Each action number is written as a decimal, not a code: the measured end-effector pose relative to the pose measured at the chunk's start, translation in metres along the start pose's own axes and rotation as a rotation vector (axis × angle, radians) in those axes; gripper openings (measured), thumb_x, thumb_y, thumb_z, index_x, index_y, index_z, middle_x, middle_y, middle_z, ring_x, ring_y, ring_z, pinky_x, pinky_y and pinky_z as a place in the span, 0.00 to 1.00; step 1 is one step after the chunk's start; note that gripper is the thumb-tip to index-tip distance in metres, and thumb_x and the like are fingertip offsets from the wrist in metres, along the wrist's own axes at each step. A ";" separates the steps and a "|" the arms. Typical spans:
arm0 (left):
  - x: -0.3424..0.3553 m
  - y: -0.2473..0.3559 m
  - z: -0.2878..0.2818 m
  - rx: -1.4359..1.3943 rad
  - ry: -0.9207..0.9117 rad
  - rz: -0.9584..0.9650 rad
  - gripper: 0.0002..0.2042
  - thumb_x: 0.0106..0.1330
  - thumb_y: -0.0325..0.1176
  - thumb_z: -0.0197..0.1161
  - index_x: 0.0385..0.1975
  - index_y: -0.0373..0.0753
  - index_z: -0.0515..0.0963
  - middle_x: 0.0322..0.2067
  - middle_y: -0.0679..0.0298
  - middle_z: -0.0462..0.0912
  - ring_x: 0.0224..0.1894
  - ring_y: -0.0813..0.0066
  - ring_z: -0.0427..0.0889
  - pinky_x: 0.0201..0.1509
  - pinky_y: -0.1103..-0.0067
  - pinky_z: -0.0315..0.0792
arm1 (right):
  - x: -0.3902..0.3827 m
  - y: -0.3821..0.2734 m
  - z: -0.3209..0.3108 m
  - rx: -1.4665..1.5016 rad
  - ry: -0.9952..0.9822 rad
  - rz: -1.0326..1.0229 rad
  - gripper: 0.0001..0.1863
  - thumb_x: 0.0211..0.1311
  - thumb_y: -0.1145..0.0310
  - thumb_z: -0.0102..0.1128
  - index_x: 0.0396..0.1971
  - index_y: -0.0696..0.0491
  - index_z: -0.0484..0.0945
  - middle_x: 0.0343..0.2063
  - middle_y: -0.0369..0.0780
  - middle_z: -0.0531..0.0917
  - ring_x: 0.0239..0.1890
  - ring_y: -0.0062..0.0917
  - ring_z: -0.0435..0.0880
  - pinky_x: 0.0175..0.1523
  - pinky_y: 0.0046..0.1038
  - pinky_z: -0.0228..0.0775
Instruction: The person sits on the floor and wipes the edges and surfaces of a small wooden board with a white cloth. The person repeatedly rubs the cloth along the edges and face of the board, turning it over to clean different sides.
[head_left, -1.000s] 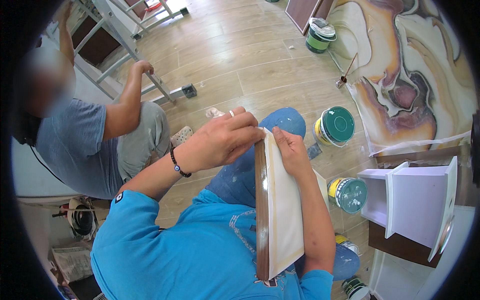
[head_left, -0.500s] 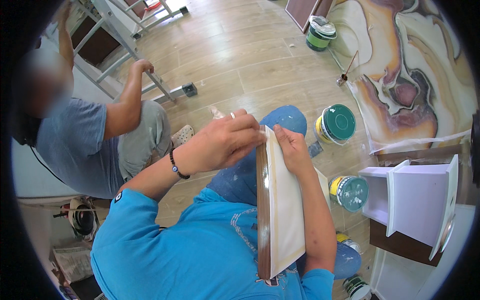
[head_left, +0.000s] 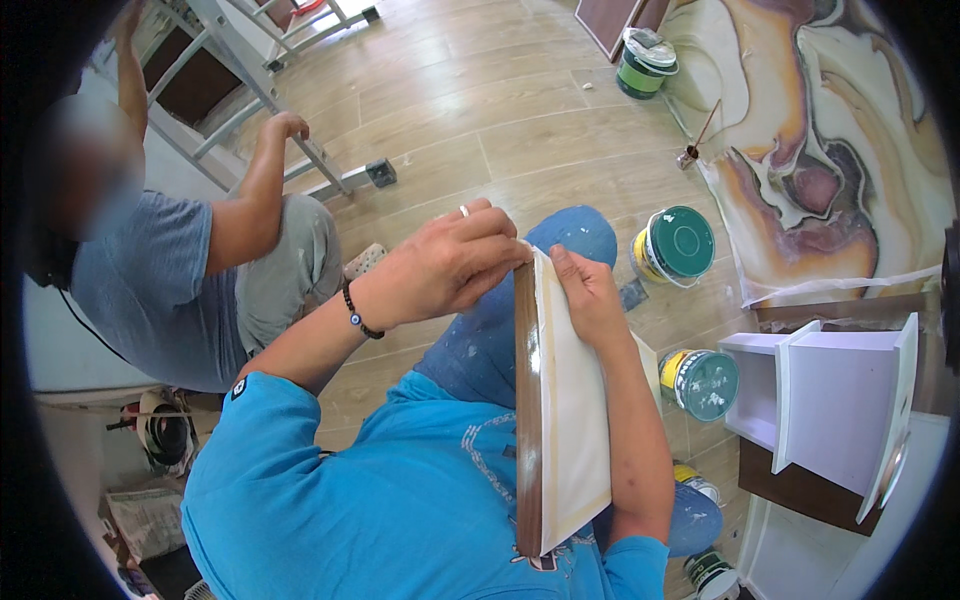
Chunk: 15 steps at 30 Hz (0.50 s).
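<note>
A board-like panel point(head_left: 575, 430) with a white face and a glossy brown wood edge point(head_left: 528, 420) stands tilted against my blue-shirted front. Pale yellowish strips, like masking tape, run along the borders of its white face. My right hand point(head_left: 590, 295) grips the panel near its far end, thumb up by the edge and forearm along the white side. At the far tip of the brown edge, my left hand point(head_left: 455, 262) is closed in a pinch. Whatever lies between its fingertips is too small or hidden to name. A dark bead bracelet point(head_left: 357, 312) circles my left wrist.
To the left, a person in a grey shirt point(head_left: 150, 270) crouches by an aluminium ladder point(head_left: 255, 95). Paint buckets with green lids point(head_left: 682, 242) stand on the right, near a white drawer unit point(head_left: 835, 390). A marbled slab point(head_left: 800, 170) and a small brush pot point(head_left: 688, 156) lie beyond.
My left hand has slid a little farther up along the brown edge to its far tip. My right hand keeps its grip, and the panel has hardly moved.
</note>
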<state>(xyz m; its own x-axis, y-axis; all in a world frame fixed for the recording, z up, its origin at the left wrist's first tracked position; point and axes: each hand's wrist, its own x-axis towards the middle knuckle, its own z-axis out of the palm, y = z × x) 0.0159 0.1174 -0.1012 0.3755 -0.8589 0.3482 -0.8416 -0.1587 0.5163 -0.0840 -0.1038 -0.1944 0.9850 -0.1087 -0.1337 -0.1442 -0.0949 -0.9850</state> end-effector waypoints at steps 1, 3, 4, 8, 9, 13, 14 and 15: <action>-0.001 0.004 -0.002 -0.011 -0.017 0.022 0.14 0.65 0.22 0.72 0.51 0.39 0.87 0.42 0.58 0.82 0.46 0.56 0.84 0.50 0.65 0.80 | 0.001 0.005 0.000 -0.008 0.003 -0.013 0.30 0.86 0.46 0.52 0.38 0.61 0.85 0.19 0.40 0.77 0.27 0.19 0.72 0.36 0.32 0.71; -0.005 0.015 -0.004 -0.042 -0.057 0.058 0.14 0.65 0.22 0.72 0.51 0.38 0.87 0.43 0.58 0.82 0.46 0.56 0.84 0.49 0.65 0.80 | 0.001 0.008 0.000 -0.017 0.003 -0.015 0.30 0.86 0.46 0.52 0.38 0.61 0.84 0.19 0.41 0.77 0.27 0.19 0.72 0.36 0.32 0.70; -0.003 0.012 -0.003 -0.031 -0.052 0.060 0.14 0.65 0.22 0.72 0.51 0.38 0.86 0.43 0.57 0.82 0.46 0.55 0.83 0.49 0.65 0.80 | 0.001 0.007 -0.002 -0.019 0.000 -0.010 0.30 0.86 0.46 0.52 0.38 0.62 0.84 0.19 0.41 0.78 0.27 0.20 0.72 0.36 0.32 0.70; -0.002 0.002 0.001 0.038 -0.016 0.025 0.14 0.64 0.22 0.70 0.50 0.37 0.85 0.44 0.57 0.81 0.46 0.55 0.82 0.47 0.64 0.80 | 0.001 0.006 -0.003 -0.033 -0.011 0.016 0.31 0.86 0.46 0.52 0.37 0.62 0.83 0.20 0.42 0.78 0.26 0.22 0.71 0.36 0.33 0.71; -0.001 0.000 0.002 0.054 -0.004 0.015 0.14 0.64 0.22 0.70 0.50 0.37 0.85 0.44 0.58 0.81 0.46 0.55 0.82 0.47 0.64 0.80 | 0.002 0.007 -0.003 -0.033 -0.006 -0.002 0.31 0.86 0.46 0.52 0.37 0.62 0.83 0.20 0.42 0.79 0.26 0.22 0.72 0.36 0.33 0.71; -0.003 0.018 -0.004 -0.013 -0.060 0.093 0.14 0.65 0.22 0.70 0.51 0.38 0.85 0.45 0.58 0.81 0.46 0.57 0.82 0.47 0.65 0.80 | 0.001 0.009 -0.002 -0.015 -0.003 -0.018 0.31 0.86 0.45 0.52 0.37 0.62 0.84 0.20 0.44 0.79 0.26 0.23 0.73 0.37 0.34 0.71; -0.002 0.013 -0.004 -0.014 -0.051 0.061 0.14 0.65 0.22 0.70 0.50 0.38 0.85 0.45 0.58 0.81 0.46 0.57 0.82 0.47 0.65 0.80 | 0.001 0.007 -0.002 -0.007 -0.006 -0.013 0.31 0.86 0.45 0.52 0.37 0.61 0.84 0.21 0.44 0.79 0.26 0.23 0.73 0.37 0.34 0.71; -0.001 0.004 -0.002 -0.015 -0.042 0.029 0.14 0.65 0.22 0.70 0.50 0.38 0.85 0.46 0.58 0.81 0.46 0.57 0.82 0.47 0.65 0.80 | 0.000 0.006 0.000 -0.006 -0.005 -0.016 0.31 0.86 0.45 0.52 0.37 0.62 0.84 0.21 0.44 0.79 0.26 0.23 0.73 0.37 0.34 0.71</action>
<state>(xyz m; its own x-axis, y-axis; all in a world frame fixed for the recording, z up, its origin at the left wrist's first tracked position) 0.0130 0.1184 -0.0976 0.3341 -0.8829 0.3299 -0.8460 -0.1266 0.5180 -0.0850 -0.1045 -0.2001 0.9877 -0.1023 -0.1184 -0.1288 -0.1021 -0.9864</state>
